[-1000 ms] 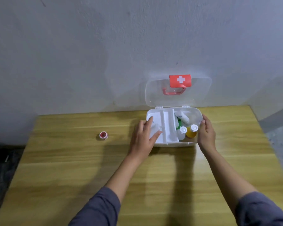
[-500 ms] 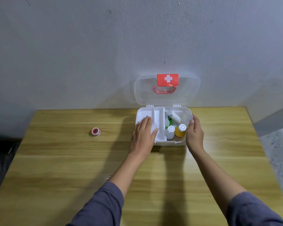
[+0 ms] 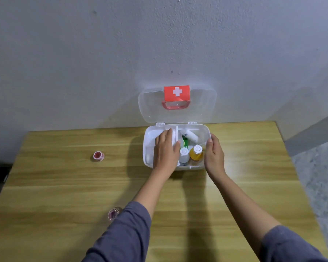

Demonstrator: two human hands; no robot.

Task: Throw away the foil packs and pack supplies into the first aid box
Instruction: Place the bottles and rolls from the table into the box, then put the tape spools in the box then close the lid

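On the grainy wooden table (image 3: 64,186), the left hand (image 3: 166,150) lies flat, fingers spread, in the glossy white plastic box (image 3: 205,129), whose rounded side the right hand (image 3: 214,154) cups loosely.

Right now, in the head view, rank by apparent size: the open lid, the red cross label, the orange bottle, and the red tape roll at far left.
1. Open lid, clearly largest.
2. Red cross label.
3. Orange bottle and red tape roll: these look alike in size, and the bottle is partly hidden inside the first aid box, so no ranking between them.
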